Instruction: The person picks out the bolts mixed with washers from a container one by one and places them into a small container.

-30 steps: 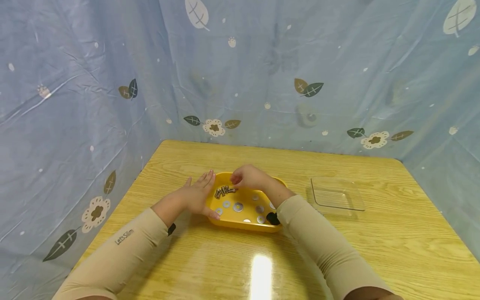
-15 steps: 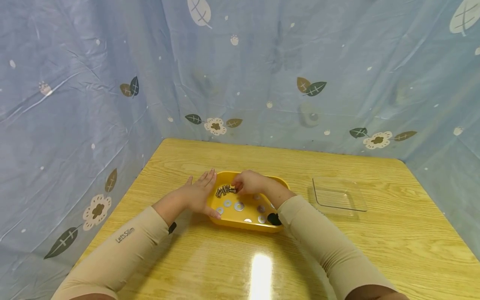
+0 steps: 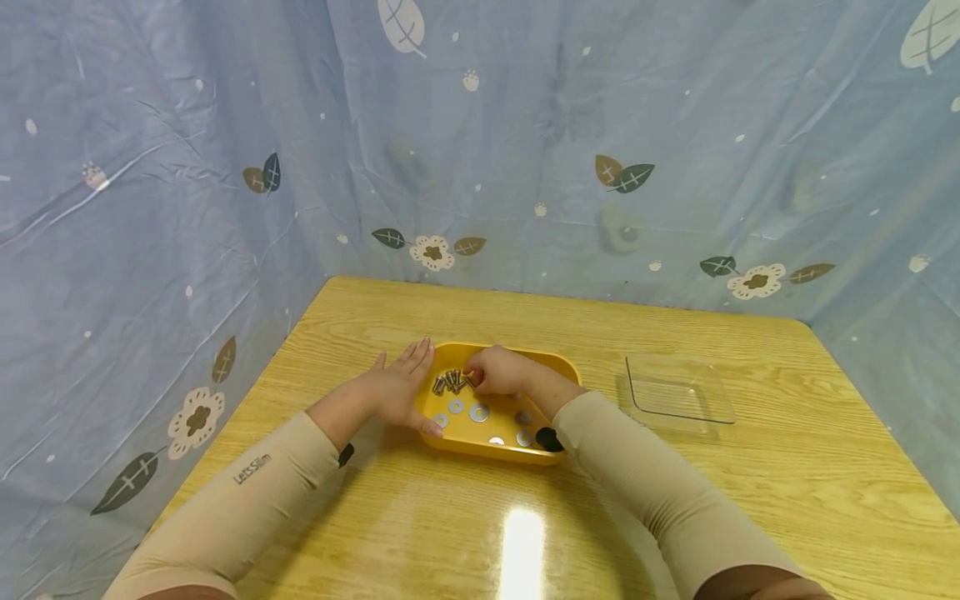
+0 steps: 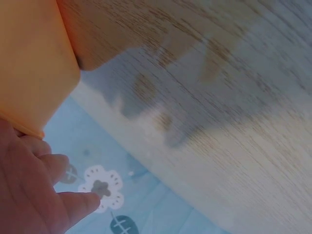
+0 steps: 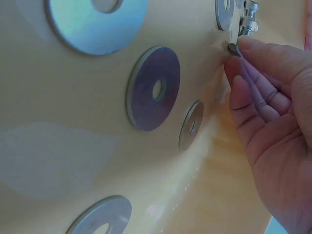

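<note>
A yellow tray (image 3: 495,452) holds several metal bolts (image 3: 448,382) in a small heap at its left end and several flat washers (image 3: 478,412) spread over its floor. My left hand (image 3: 393,396) rests against the tray's left end, fingers spread and thumb at the near rim. The left wrist view shows these fingers (image 4: 58,165) along the outside of the yellow wall. Inside the tray, my right hand (image 3: 498,371) is down beside the heap. Its thumb and forefinger pinch a small bolt (image 5: 234,48), mostly hidden by the fingers, with another bolt (image 5: 249,22) just beyond.
A clear plastic box (image 3: 637,396) stands right of the tray on the wood-grain table (image 3: 787,467). Blue patterned curtains (image 3: 525,150) hang behind and at both sides. A dark thing (image 3: 550,439) shows under the right wrist.
My right hand has lowered into the tray beside the bolts, and its thumb and forefinger have closed on one. The bolt at the heap's right edge has shifted. My left hand keeps its place.
</note>
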Action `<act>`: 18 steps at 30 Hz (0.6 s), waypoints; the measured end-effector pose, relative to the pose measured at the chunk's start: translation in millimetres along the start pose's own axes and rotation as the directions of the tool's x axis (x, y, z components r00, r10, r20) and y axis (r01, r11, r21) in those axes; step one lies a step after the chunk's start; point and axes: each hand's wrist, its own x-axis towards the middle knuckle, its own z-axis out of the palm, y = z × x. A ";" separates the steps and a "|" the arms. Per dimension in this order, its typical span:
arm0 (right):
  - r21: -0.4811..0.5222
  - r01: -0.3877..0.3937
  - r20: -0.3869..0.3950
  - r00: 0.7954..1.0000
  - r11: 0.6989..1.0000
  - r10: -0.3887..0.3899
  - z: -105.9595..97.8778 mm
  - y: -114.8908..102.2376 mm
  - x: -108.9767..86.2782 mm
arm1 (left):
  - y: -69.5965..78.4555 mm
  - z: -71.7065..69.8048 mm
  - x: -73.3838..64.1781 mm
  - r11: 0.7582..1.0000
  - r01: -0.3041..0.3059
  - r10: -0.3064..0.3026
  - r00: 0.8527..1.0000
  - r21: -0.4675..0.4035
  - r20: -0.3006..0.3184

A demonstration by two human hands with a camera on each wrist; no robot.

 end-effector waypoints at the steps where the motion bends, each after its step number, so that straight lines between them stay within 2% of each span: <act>1: -0.009 -0.004 0.000 1.000 1.000 0.004 0.4 0.2 0.0 | 0.0 0.3 0.2 1.000 0.001 -0.001 1.000 0.001 0.001; 5: -0.023 -0.040 0.014 0.999 0.999 0.040 1.1 1.0 -0.4 | -0.7 0.6 1.6 1.000 0.004 -0.004 1.000 0.005 0.001; 10: 0.023 -0.095 0.046 0.995 0.995 0.094 0.2 1.8 -2.6 | -0.7 -0.3 2.6 1.000 0.004 -0.004 1.000 0.007 0.001; 15: 0.069 -0.108 0.083 0.991 0.992 0.102 0.1 2.6 -4.0 | 0.3 -0.4 1.8 1.000 0.011 -0.011 1.000 0.012 0.017; 18: 0.069 -0.089 0.083 0.993 0.994 0.084 0.3 3.3 -3.4 | 0.2 -0.5 1.1 1.000 0.017 -0.017 1.000 0.014 0.019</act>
